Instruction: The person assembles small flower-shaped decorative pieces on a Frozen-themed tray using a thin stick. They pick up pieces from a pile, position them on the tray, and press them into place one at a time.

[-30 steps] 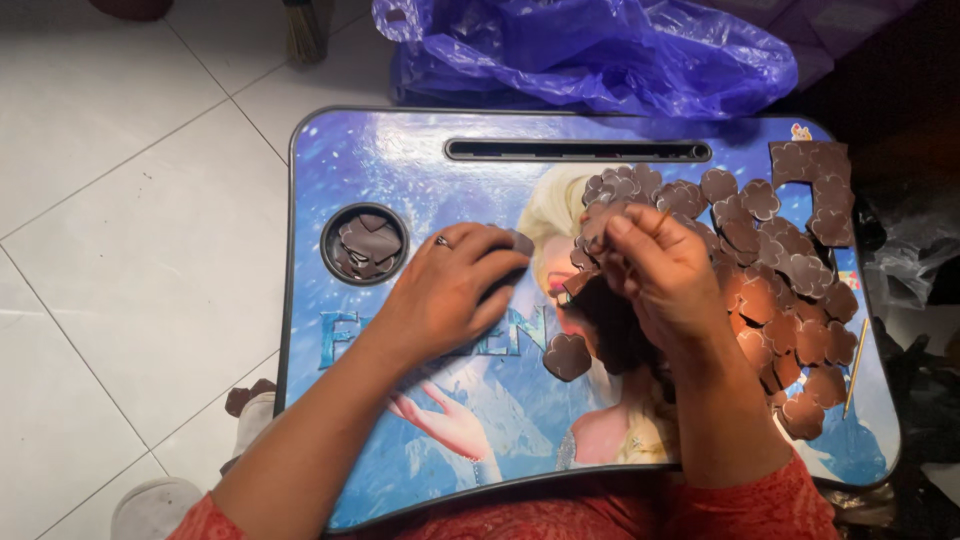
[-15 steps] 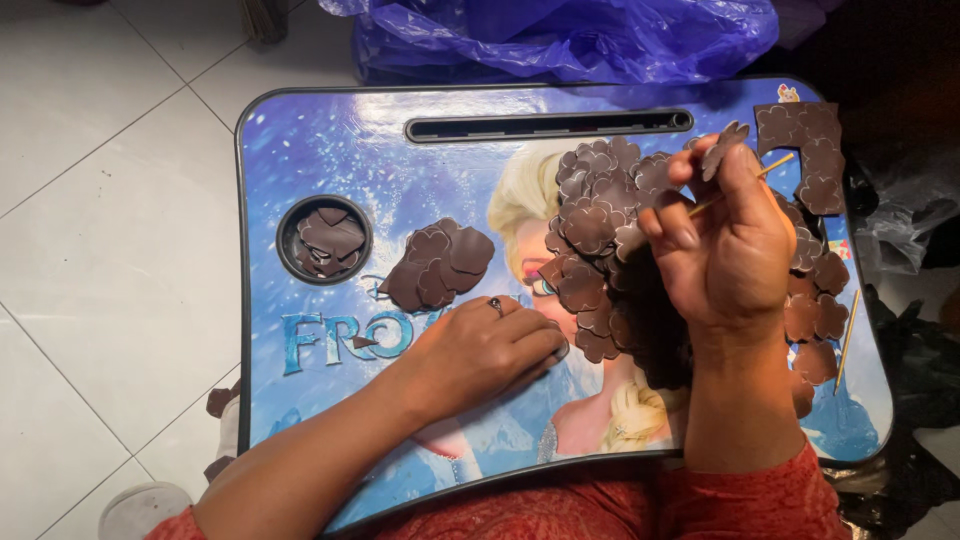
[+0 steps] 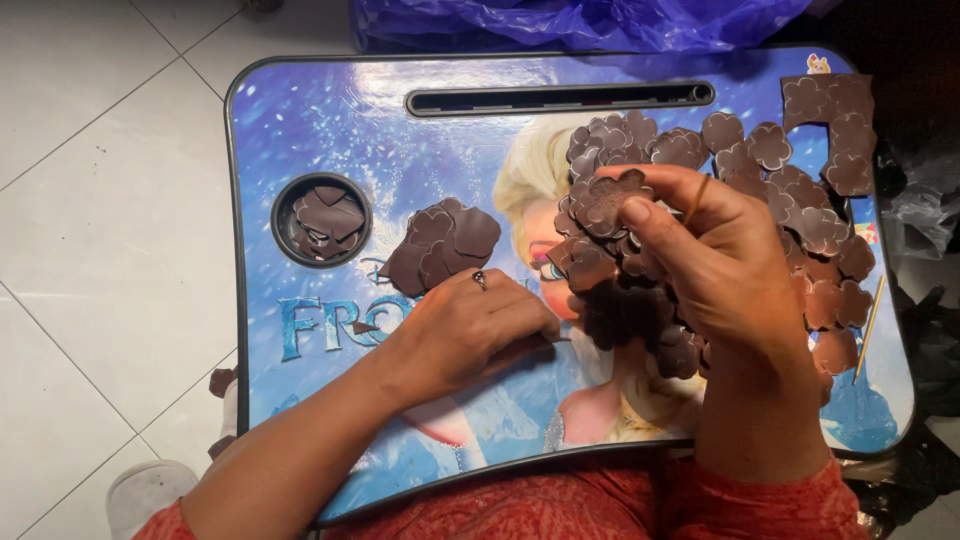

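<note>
Beside the left hand (image 3: 470, 325), resting flat and empty, a small sorted stack (image 3: 440, 245) lies; the right hand (image 3: 720, 260) pinches one flower cutout (image 3: 610, 198), many loose cutouts (image 3: 800, 220) remaining.

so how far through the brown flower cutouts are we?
Looks done: a small stack of flower pieces set apart mid-tray, scraps in the round cup hole. In hand: the right hand pinches one flower cutout; the left hand rests flat on the lap tray. Left: a much larger loose pile on the right, so probably early.
</note>
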